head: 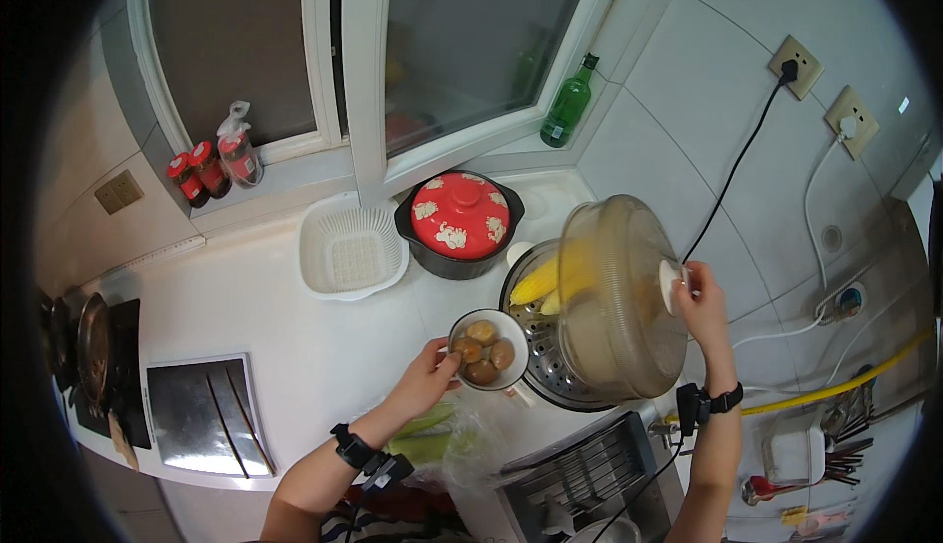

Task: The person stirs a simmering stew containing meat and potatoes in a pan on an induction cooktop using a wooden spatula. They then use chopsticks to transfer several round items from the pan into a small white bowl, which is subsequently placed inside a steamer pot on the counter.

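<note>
My left hand point(435, 370) grips the rim of a white bowl with a dark edge point(517, 329), which holds several brownish, round egg-like foods point(482, 372). The bowl is beside the left edge of a steamer with a perforated metal tray point(543, 351). My right hand point(700, 296) holds the white knob of a large clear domed lid point(619, 300), tilted over the steamer's right part. Yellow corn cobs point(536, 283) lie on the tray, partly seen through the lid.
A red-lidded black pot point(460, 223) and a white plastic basket point(353, 248) stand behind. Celery-like green stalks in a plastic bag point(423, 440) lie near my left forearm. A sink with a rack point(589, 477) is in front. A black cord point(737, 164) runs down the wall.
</note>
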### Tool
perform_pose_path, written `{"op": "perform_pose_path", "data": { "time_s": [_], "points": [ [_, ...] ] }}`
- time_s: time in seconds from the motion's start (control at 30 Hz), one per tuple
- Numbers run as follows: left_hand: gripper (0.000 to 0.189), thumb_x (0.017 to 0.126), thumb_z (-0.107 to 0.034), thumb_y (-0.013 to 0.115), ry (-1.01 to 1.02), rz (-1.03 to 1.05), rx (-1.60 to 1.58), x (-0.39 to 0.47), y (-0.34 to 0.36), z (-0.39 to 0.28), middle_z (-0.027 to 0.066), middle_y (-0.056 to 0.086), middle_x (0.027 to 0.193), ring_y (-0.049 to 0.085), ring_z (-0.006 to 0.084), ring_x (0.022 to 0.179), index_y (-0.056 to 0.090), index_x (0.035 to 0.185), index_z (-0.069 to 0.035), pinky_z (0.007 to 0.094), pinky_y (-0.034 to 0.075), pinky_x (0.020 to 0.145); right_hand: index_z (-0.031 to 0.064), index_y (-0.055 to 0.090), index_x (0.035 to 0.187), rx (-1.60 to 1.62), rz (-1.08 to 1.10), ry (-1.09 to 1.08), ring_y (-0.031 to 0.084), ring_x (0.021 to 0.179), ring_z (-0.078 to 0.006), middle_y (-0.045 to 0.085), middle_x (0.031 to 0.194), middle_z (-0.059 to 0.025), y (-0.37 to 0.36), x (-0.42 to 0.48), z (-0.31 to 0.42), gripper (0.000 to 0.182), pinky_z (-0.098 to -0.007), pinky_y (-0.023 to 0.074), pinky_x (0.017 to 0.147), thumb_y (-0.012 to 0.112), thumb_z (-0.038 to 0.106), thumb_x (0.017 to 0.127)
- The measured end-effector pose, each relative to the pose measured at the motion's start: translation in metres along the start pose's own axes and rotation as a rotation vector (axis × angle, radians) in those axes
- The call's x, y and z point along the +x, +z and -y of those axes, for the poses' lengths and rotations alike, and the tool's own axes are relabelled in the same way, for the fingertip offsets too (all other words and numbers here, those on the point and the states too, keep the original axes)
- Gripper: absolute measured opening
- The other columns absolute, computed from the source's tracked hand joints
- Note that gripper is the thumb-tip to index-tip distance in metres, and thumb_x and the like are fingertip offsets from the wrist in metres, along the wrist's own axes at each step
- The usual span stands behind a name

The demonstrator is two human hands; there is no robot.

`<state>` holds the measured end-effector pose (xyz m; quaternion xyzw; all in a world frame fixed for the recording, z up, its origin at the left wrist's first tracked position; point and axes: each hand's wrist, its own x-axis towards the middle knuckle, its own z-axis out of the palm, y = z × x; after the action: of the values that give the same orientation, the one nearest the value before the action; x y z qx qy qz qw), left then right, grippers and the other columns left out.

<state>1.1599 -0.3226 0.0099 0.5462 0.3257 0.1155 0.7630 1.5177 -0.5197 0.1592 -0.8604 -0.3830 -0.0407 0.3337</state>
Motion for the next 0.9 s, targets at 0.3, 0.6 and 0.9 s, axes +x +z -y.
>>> {"op": "perform_pose_path", "data": {
  "time_s": [0.3,0.6,0.9],
  "points": [
    [0.054,0.099,-0.030,0.051,-0.012,0.038,0.101,0.038,0.030,-0.015,0.0187,0.059,0.113,0.063,0.0197,0.096,0.036,0.138,0.005,0.0295,0.057,0.077,-0.0018,0.054,0.117,0.060,-0.129,0.029,0.066,0.087,-0.0215,0.068,0.098,-0.0159,-0.034,-0.025,-0.026,0.036,-0.0332,0.0535,0.071,0.066,0.015,0.088],
    [0.041,0.101,-0.026,0.044,-0.004,-0.088,-0.056,-0.006,-0.016,-0.010,0.0104,0.059,0.111,0.061,0.0165,0.096,0.043,0.132,0.000,0.0307,0.057,0.079,0.0001,0.053,0.110,-0.107,0.005,-0.013,0.064,0.086,-0.0397,0.065,0.098,-0.0218,0.002,-0.037,0.027,0.036,-0.0425,0.0519,0.075,0.068,0.021,0.085],
    [0.037,0.101,-0.018,0.035,-0.063,-0.424,-0.155,-0.053,-0.116,0.055,0.0162,0.057,0.118,0.066,0.0220,0.095,0.039,0.131,0.004,0.0312,0.059,0.082,0.0017,0.055,0.111,-0.214,-0.084,-0.263,0.060,0.095,-0.0389,0.061,0.104,-0.0187,0.036,-0.029,0.030,0.037,-0.0434,0.0493,0.081,0.071,0.015,0.080]
  ]
}}
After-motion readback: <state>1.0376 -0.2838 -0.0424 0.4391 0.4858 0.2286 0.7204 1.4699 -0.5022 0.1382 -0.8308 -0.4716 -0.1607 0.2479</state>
